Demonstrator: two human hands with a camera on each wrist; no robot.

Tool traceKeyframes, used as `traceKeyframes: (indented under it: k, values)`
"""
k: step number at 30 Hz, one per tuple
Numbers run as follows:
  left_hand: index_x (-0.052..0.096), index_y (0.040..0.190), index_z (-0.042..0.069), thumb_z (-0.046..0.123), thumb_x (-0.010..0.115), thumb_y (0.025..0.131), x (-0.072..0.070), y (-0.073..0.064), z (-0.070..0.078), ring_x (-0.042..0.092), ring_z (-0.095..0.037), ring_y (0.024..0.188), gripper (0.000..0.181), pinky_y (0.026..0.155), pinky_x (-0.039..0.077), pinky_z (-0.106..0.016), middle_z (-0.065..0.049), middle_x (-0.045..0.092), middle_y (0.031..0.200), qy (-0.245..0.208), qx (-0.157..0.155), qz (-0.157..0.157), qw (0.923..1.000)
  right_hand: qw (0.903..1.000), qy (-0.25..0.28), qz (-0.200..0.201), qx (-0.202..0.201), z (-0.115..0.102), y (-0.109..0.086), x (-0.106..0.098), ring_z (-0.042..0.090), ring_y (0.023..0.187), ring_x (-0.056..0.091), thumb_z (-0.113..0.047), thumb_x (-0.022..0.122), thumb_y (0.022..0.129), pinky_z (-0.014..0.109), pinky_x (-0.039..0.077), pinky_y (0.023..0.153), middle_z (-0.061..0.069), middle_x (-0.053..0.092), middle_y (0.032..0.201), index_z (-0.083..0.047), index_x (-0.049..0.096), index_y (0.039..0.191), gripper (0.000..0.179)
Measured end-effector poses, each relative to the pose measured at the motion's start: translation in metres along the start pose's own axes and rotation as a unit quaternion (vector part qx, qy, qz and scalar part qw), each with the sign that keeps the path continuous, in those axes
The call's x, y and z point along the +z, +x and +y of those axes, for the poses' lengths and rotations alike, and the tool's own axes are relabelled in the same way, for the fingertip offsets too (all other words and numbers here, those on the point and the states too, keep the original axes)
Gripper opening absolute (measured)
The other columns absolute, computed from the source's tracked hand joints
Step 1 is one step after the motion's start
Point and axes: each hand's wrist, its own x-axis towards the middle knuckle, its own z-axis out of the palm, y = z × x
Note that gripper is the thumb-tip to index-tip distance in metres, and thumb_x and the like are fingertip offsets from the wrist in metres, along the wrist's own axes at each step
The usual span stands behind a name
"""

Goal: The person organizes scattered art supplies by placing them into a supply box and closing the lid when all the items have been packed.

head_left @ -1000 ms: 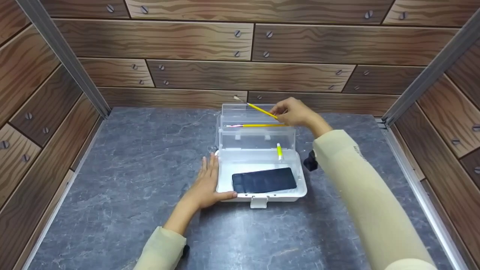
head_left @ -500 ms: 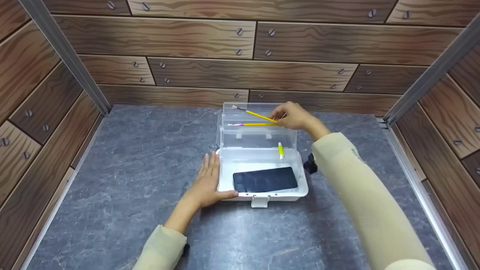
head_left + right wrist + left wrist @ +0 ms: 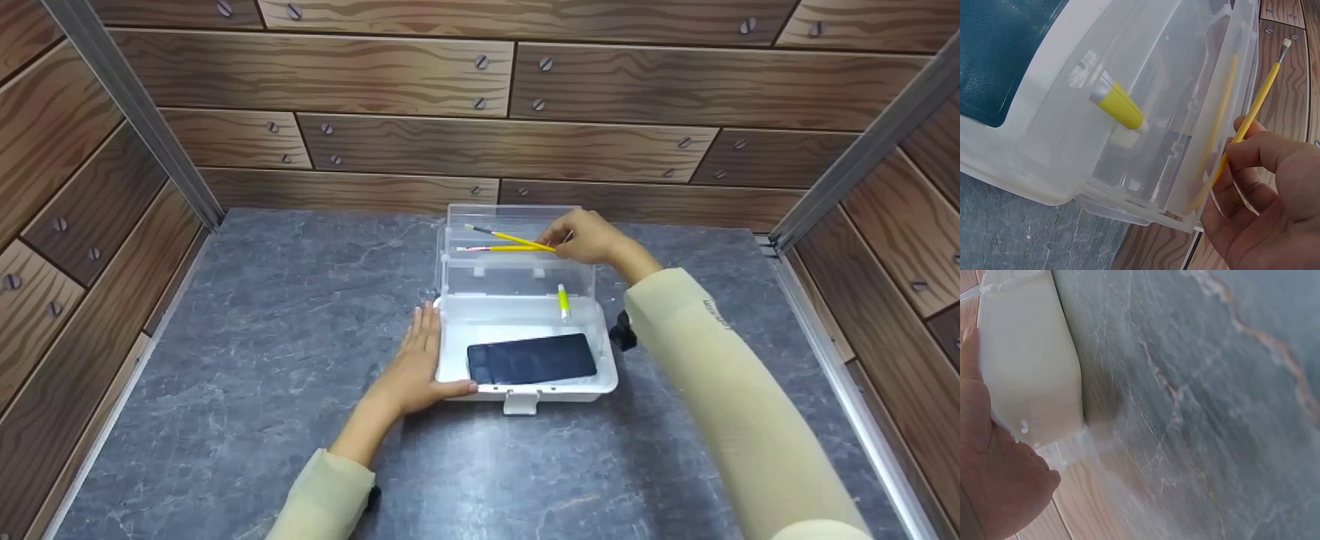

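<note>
Paintbrush (image 3: 1256, 103) pinched in right hand (image 3: 590, 236); straight-fingered left hand (image 3: 409, 379) touches box (image 3: 566, 395).

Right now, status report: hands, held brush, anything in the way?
Left hand rests against box. Right hand pinches brush at open lid. Second brush close by, possibly in the way; contact unclear.

The head camera looked forward and down, sharing the tube (image 3: 563, 301) with the nearer right-wrist view, while the left-wrist one closely faced the box (image 3: 1033, 360).
</note>
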Motion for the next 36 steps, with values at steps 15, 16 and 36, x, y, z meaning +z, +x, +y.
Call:
traceKeyframes:
  k: [15, 16, 36]
  values:
    - [-0.004, 0.159, 0.001, 0.08, 0.065, 0.072, 0.001, 0.0, 0.0, -0.01, -0.036, 0.153, 0.136, 0.124, 0.007, -0.049, -0.021, -0.007, 0.166, 0.0, -0.004, 0.0, 1.0, 0.9986, 0.041, 0.021, -0.025, 0.01, -0.009, -0.001, 0.025, 0.095, 0.067, 0.007, 0.06, 0.088, 0.041, 0.056, 0.084, 0.015, 0.073, 0.105, -0.003, 0.074, 0.116, 0.032]
    - [-0.003, 0.159, 0.001, 0.08, 0.066, 0.072, 0.001, 0.001, 0.0, -0.01, -0.036, 0.153, 0.136, 0.124, 0.008, -0.05, -0.021, -0.007, 0.166, -0.002, -0.004, 0.001, 1.0, 0.9983, 0.046, 0.027, -0.025, 0.011, -0.011, -0.002, 0.026, 0.096, 0.067, 0.007, 0.06, 0.089, 0.04, 0.056, 0.084, 0.015, 0.073, 0.106, -0.003, 0.074, 0.116, 0.032]
    - [-0.006, 0.158, 0.001, 0.082, 0.065, 0.07, 0.0, 0.0, 0.002, -0.012, -0.034, 0.152, 0.14, 0.124, 0.006, -0.048, -0.021, -0.008, 0.166, 0.0, -0.01, -0.005, 0.9999, 0.9642, 0.157, 0.212, 0.02, 0.094, -0.138, -0.034, 0.006, 0.092, 0.066, 0.007, 0.064, 0.088, 0.014, 0.054, 0.076, 0.019, 0.071, 0.112, 0.008, 0.067, 0.12, 0.031]
